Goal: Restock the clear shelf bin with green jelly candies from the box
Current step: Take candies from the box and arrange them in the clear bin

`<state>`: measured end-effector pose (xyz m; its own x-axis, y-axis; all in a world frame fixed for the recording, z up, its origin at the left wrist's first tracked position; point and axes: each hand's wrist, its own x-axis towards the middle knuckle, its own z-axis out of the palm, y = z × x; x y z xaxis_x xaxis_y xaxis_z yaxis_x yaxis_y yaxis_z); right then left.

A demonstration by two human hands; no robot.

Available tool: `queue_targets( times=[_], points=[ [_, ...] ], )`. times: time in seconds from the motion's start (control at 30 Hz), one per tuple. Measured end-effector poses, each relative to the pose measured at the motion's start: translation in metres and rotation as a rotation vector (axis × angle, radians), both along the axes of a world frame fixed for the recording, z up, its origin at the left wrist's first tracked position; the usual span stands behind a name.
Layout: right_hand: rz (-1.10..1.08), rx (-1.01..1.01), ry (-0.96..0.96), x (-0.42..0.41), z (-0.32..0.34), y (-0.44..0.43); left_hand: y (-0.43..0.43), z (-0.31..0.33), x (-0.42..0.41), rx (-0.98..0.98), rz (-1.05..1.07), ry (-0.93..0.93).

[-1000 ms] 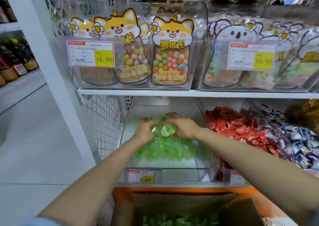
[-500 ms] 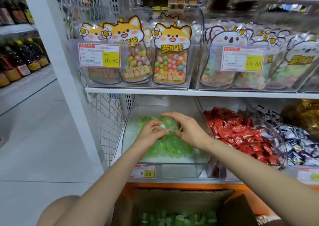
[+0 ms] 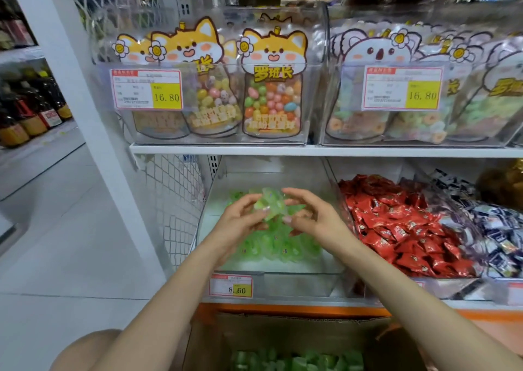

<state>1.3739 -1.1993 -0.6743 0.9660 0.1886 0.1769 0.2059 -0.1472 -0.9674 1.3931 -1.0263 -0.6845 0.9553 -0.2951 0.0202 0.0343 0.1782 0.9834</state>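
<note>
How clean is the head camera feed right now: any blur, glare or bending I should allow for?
Head view: top right shelves smear with motion blur; green jelly candies between both hands are soft; clear plastic shelf bin walls reflect faintly; wide-angle bends the white upright post; yellow price tag reads sharply.

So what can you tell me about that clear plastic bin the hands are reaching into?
The clear plastic shelf bin sits on the lower shelf, open-topped, with a price tag reading 8.60 on its front. Green jelly candies cover only its middle; the white floor shows in front. Both hands, left and right, hold a candy clump above it.
</note>
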Motion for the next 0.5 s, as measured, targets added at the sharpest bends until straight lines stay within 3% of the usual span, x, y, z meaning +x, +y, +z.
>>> queue_targets(
  times=[0.13, 0.33, 0.5],
  points=[
    [0.085, -0.066, -0.080, 0.001, 0.012, -0.003, 0.000, 0.012, 0.006, -0.120, -0.093, 0.154],
    [0.080, -0.196, -0.105, 0.000, 0.011, 0.011, -0.007, 0.009, 0.004, 0.167, 0.024, 0.189],
    [0.068, -0.358, -0.112, -0.002, 0.012, 0.017, -0.004, 0.011, 0.003, 0.213, 0.052, 0.231]
  ],
)
